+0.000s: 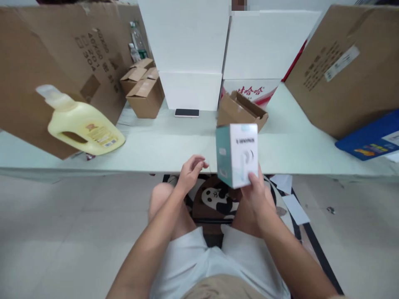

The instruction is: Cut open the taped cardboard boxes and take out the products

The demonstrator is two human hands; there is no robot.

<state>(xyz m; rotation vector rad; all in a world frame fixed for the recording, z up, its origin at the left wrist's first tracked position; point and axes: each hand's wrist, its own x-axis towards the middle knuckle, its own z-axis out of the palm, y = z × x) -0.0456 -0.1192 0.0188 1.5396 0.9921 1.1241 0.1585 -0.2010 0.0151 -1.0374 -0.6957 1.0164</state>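
Observation:
My right hand point(253, 192) is closed on the lower corner of a small white and teal product box point(237, 154), held upright above the table's near edge. My left hand point(190, 171) hovers just left of it by the table edge, its fingers loosely curled with nothing visible in them. An open small brown cardboard box point(241, 111) lies on the pale green table point(174, 145) right behind the held box. A yellow detergent jug point(79, 126) lies on its side at the left.
A black phone point(186, 112) lies flat mid-table before white foam boxes point(190, 89). Small brown cartons point(144, 91) stand back left; large cardboard boxes point(349, 66) flank both sides. A blue box point(370, 139) sits at right. Papers point(293, 203) lie on the floor by my knees.

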